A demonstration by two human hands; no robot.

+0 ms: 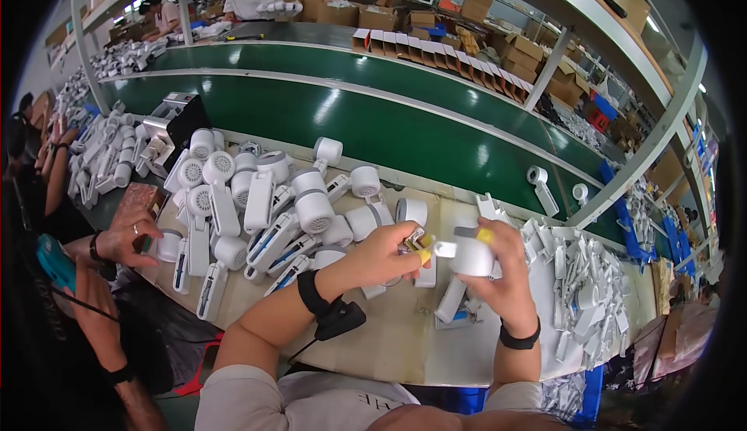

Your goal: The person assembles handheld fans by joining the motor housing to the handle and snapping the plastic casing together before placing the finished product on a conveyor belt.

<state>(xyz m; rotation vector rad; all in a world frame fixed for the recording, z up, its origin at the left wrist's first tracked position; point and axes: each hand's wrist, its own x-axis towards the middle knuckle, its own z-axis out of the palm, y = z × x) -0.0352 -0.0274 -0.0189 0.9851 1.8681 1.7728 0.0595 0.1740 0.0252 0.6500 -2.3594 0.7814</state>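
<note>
I see both hands up over the pale worktop point(405, 338), just in front of the green conveyor belt point(373, 120). My right hand point(506, 275) is closed round a white plastic cylindrical lamp head point(471, 258), smooth matte shell, short round barrel, with a small white bracket tab sticking out toward my left. Yellow finger cots show on the right fingertips point(485, 236) on top of it. My left hand point(389, 256) is pinched shut on a small brass-coloured part point(415, 241), held just beside that tab; exact shape too small to tell. Lamp head sits in the air between the hands, above a white rectangular track adapter point(451, 300) lying on the worktop.

To my left a heap of finished white track spotlights point(257, 205), round heads on oblong bases. To my right a pile of white flat plastic pieces point(583, 283). A co-worker's hand with a ring point(128, 236) rests at the left edge of the heap.
</note>
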